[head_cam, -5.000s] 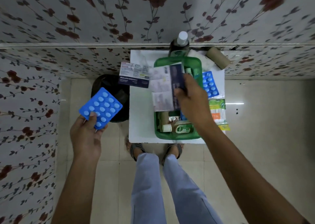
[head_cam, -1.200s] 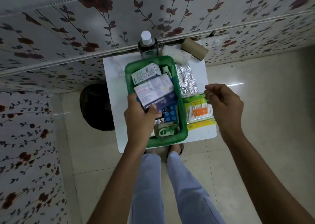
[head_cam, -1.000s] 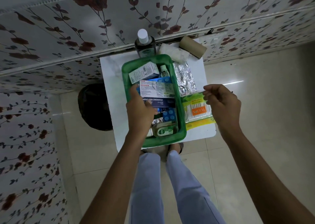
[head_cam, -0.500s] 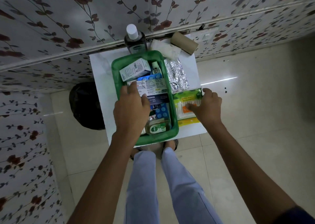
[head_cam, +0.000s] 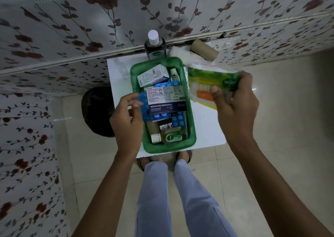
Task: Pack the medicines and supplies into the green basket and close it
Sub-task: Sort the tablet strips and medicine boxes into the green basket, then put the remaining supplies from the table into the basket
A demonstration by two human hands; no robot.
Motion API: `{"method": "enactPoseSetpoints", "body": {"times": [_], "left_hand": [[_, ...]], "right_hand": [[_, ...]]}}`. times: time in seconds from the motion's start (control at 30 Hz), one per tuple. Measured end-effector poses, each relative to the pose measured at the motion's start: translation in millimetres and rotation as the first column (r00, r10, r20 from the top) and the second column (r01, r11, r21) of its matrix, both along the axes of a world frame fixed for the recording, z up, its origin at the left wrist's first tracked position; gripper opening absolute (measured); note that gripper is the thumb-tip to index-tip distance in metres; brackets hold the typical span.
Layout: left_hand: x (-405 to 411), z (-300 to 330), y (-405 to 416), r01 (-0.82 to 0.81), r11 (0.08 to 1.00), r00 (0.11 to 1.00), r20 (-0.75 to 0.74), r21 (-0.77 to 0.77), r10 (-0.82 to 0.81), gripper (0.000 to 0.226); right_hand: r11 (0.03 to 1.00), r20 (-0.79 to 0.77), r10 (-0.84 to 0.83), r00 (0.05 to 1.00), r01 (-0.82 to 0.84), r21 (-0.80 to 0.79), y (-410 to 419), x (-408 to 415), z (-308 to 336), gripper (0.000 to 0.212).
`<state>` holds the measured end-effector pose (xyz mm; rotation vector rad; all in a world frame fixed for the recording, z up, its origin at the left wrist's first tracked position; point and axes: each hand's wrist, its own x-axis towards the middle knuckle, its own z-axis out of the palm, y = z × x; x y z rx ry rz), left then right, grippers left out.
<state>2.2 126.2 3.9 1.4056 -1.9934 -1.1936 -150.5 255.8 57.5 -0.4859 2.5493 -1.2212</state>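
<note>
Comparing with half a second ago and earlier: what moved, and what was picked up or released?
The right hand closed on the cotton swab pack and lifted it off the white table, beside the green basket. The left hand came off the dressings box, now lying in the basket, and hovers open at its left rim. The dark bottle and cardboard roll stayed behind the basket.

Left hand (head_cam: 126, 121): loosely curled, palm turned inward; thumb and forefinger nearly meet; nothing gripped that shows.
Left forearm: bare, rises from the bottom edge toward upper right; wrist straight.
Right hand (head_cam: 235, 103): raised, fingers wrapped, thumb (head_cam: 215, 90) pressed on the front of the green packet (head_cam: 211, 79) it grips.
Right forearm: bare, runs from the lower right corner up and left; wrist bent slightly inward.
Spacing: hands well apart, right higher in frame.
Legs: pale trousers, feet in sandals, below and between the arms.
</note>
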Motion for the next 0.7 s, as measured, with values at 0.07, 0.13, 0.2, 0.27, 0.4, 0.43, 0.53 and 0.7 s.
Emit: {"method": "enactPoseSetpoints", "body": {"times": [0.07,0.13,0.2,0.27,0.4,0.43,0.53,0.7], "left_hand": [[1.2,-1.1,-2.1,-0.070,0.998,0.997,-0.029,0.009,0.070,0.021],[1.7,-1.0,-2.3,-0.118,0.993,0.992,-0.045,0.026,0.119,0.022],[2.6,-1.2,-2.2,-0.135,0.990,0.989,-0.053,0.044,0.137,0.024],[5.8,-3.5,-3.7,-0.137,0.990,0.989,-0.047,0.045,0.139,0.025],[12.7,-7.3,-6.4,-0.133,0.990,0.990,-0.040,0.054,0.136,0.025],[13.8,-8.0,-6.6,-0.130,0.990,0.991,-0.034,0.055,0.132,0.024],[13.2,-10.7,-8.2,-0.110,0.992,0.994,-0.019,0.058,0.112,0.024],[1.5,-9.5,-15.6,-0.086,0.995,0.996,-0.014,0.041,0.086,0.023]], "right_hand": [[0.992,0.024,0.121,0.992,-0.120,-0.048,-15.9,7.6,5.7,0.036],[0.976,0.095,0.211,0.973,-0.205,-0.074,-33.8,17.9,5.7,0.040],[0.961,0.157,0.278,0.948,-0.276,-0.032,-48.1,26.7,-4.7,0.052],[0.924,0.162,0.349,0.923,-0.367,0.105,-55.9,32.8,-21.8,0.063],[0.824,0.018,0.475,0.880,-0.452,0.343,-52.1,38.8,-40.6,0.047],[0.797,-0.012,0.526,0.850,-0.488,0.357,-50.2,41.5,-42.8,0.044],[0.637,-0.029,0.705,0.709,-0.614,0.467,-47.5,50.5,-53.3,0.044],[0.602,-0.022,0.748,0.664,-0.664,0.444,-69.5,35.4,-51.4,0.031]]}}
